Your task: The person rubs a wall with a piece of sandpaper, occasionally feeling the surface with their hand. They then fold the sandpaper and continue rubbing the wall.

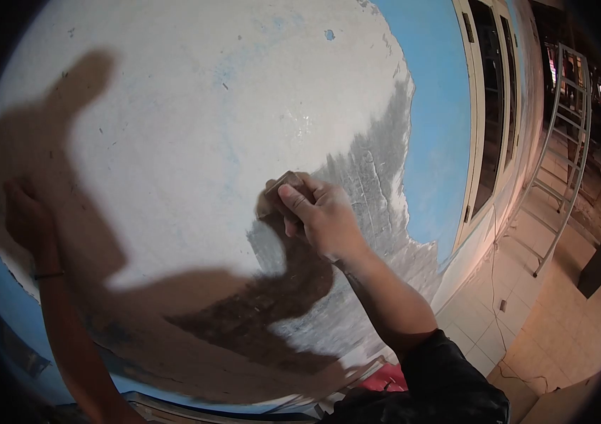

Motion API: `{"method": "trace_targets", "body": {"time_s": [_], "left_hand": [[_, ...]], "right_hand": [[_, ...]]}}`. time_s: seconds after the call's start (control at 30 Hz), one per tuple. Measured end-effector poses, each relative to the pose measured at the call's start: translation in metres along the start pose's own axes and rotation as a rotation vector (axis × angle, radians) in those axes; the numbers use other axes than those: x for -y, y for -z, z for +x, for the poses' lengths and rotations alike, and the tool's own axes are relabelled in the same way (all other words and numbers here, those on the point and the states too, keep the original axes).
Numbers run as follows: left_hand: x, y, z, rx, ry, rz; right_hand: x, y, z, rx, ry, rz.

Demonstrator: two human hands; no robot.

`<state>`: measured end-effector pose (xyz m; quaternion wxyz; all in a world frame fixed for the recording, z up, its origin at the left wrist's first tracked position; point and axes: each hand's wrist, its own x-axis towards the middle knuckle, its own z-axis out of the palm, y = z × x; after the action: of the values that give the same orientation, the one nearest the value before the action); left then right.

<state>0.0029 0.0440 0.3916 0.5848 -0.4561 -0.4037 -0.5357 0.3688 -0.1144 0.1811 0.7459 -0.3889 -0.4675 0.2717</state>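
Note:
My right hand [325,215] is closed around a small brown block [285,189] that looks like a sanding block, its thumb along the near side. The block is at the wall, by the border between a white patch [173,141] and a rough grey patch [378,184]. At the far left, my left hand [30,215] is up at the wall in deep shade. Its fingers are too dark to show whether they are spread or curled. A dark band circles the left wrist.
Blue paint [442,106] with a ragged edge borders the patches, beside a cream window frame [481,113]. Farther right, a metal ladder [562,141] stands on the tiled floor [477,332], where a thin cable [496,297] runs. Something red [385,378] lies below my right arm.

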Motion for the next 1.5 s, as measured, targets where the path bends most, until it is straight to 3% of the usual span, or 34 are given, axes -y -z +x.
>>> {"method": "trace_targets", "body": {"time_s": [0.17,0.23,0.53,0.67,0.77,0.9,1.0,1.03,1.17,1.27,1.3,1.5], "left_hand": [[0.001,0.0,0.002,-0.003,0.045,-0.06],[0.007,-0.002,0.003,-0.026,-0.039,-0.028],[0.002,0.003,0.005,-0.059,-0.065,-0.006],[0.013,-0.003,0.006,-0.064,-0.166,0.116],[0.008,0.0,0.005,-0.004,-0.143,0.11],[0.011,-0.003,0.008,0.007,-0.147,0.158],[0.013,-0.002,0.008,-0.036,-0.169,0.059],[0.019,-0.006,0.009,-0.039,-0.177,0.07],[0.022,-0.007,0.008,0.052,-0.064,0.036],[0.01,0.0,0.007,-0.024,-0.1,-0.027],[0.009,-0.001,0.005,-0.018,-0.105,0.003],[0.019,-0.004,0.007,0.034,-0.116,0.061]], "right_hand": [[-0.001,-0.006,0.002,-0.018,0.026,0.017],[-0.001,-0.005,0.002,-0.044,0.025,-0.051],[-0.018,-0.011,0.001,-0.167,0.026,0.149],[-0.028,-0.01,0.005,-0.291,0.208,-0.165],[-0.026,-0.009,0.008,-0.264,0.133,0.033],[-0.035,-0.03,0.002,-0.264,0.251,-0.044],[-0.016,-0.012,0.0,-0.235,0.185,-0.176],[-0.024,-0.005,0.008,-0.257,0.212,-0.011],[-0.017,0.002,0.007,-0.267,0.057,0.062],[-0.027,-0.022,0.001,-0.255,0.237,-0.243],[-0.026,-0.018,0.003,-0.174,0.186,-0.117],[-0.012,0.014,0.012,-0.269,0.03,0.161]]}}
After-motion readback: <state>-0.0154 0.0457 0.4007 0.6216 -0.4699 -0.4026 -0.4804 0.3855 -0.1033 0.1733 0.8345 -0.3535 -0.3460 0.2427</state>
